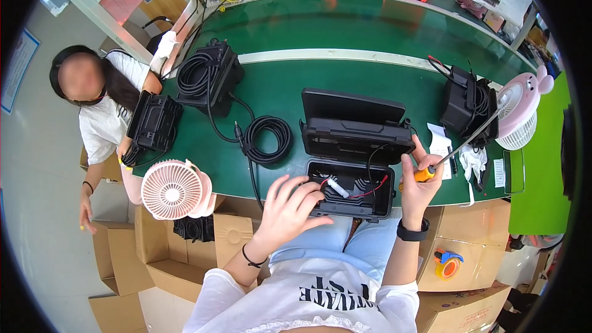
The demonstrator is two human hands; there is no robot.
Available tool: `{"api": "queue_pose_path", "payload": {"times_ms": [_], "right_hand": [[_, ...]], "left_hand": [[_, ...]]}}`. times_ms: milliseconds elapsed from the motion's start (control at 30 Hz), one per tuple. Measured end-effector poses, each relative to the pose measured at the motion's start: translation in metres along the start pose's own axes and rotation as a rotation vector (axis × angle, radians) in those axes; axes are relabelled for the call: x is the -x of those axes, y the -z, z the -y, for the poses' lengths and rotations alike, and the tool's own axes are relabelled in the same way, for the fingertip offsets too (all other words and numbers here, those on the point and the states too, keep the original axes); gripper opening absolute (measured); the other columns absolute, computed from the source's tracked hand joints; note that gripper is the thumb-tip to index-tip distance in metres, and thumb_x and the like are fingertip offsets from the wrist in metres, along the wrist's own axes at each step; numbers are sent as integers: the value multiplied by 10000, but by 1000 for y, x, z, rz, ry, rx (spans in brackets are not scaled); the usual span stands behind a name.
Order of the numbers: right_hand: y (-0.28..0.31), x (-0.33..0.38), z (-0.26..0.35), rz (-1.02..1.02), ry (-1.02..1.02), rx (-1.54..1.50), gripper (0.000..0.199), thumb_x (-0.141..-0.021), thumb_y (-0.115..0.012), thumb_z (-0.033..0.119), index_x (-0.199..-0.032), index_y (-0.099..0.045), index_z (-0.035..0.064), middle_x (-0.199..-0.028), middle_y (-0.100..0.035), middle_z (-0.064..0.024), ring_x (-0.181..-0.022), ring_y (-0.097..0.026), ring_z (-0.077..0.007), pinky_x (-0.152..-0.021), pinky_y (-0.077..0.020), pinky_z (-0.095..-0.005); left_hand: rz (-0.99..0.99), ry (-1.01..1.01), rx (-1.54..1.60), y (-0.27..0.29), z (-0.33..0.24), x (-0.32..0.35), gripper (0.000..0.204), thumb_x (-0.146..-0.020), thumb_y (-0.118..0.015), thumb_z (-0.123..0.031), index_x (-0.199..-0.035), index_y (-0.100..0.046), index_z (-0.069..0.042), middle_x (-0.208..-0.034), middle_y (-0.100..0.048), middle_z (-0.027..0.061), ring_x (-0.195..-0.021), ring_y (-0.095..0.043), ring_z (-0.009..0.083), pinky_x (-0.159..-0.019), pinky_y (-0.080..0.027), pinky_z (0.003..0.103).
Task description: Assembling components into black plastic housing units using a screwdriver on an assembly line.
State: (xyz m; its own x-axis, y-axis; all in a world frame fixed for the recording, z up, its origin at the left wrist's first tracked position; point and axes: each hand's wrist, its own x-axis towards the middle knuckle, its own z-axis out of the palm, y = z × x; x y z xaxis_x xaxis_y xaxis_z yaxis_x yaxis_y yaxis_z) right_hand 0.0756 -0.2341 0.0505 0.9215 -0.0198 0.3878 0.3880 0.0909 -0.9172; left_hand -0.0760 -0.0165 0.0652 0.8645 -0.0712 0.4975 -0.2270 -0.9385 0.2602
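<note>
In front of me at the table's near edge stands a black plastic case (385,208) with its lid (351,132) raised. Inside it lie thin red and black wires and a white connector (337,187). My left hand (290,206) is open over the case's left side, its fingers spread and the fingertips by the rim. My right hand (419,188), at the case's right side, is closed around the yellow-orange handle of a screwdriver (425,174). The long metal shaft points up and to the right, away from the case.
A coiled black cable (269,140) lies left of the case. Further left are black boxes with cables (213,77) and a pink fan (172,190). At right stand another black box (459,102) and a second pink fan (521,108). A person (117,98) sits at left. Cardboard boxes (465,234) flank me.
</note>
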Motion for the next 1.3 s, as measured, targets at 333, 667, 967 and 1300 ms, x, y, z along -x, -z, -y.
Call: {"api": "queue_pose_path", "payload": {"times_ms": [333, 667, 967, 1300], "right_hand": [[-9, -3, 5, -1, -52, -32, 357, -883, -678, -25, -905, -356, 128, -1304, -602, -255, -638, -559, -1, -498, -421, -135], [-7, -9, -1, 53, -53, -48, 328, -898, -664, -26, -921, -374, 126, -1347, -571, -256, -886, -637, -54, -505, -420, -137], [-12, -14, 2, 39, -94, -87, 281, -911, -645, -22, -896, -395, 105, -1336, -579, -266, -650, -507, 8, -516, -378, -140], [-12, -11, 1, 50, -104, -75, 274, -914, -640, -25, -897, -397, 101, -1348, -567, -272, -740, -596, -41, -597, -438, -153]], "left_hand": [[151, -150, -225, 1, 13, 13, 476, -680, -777, -295, -1136, -658, -234, -1256, -621, -71, -1245, -528, 225, -1104, -315, 567], [203, -132, -97, -5, 18, 9, 428, -723, -680, -123, -1136, -681, -235, -868, -581, -60, -1126, -550, 163, -1134, -307, 566], [93, -96, -123, -8, 5, 17, 430, -794, -643, -166, -1211, -665, -268, -1221, -614, -51, -1223, -519, 217, -1086, -348, 535], [74, -123, -278, -43, -54, 29, 548, -900, -568, -316, -1440, -477, -348, -1515, -429, -84, -1390, -389, 188, -1047, -305, 690]]}}
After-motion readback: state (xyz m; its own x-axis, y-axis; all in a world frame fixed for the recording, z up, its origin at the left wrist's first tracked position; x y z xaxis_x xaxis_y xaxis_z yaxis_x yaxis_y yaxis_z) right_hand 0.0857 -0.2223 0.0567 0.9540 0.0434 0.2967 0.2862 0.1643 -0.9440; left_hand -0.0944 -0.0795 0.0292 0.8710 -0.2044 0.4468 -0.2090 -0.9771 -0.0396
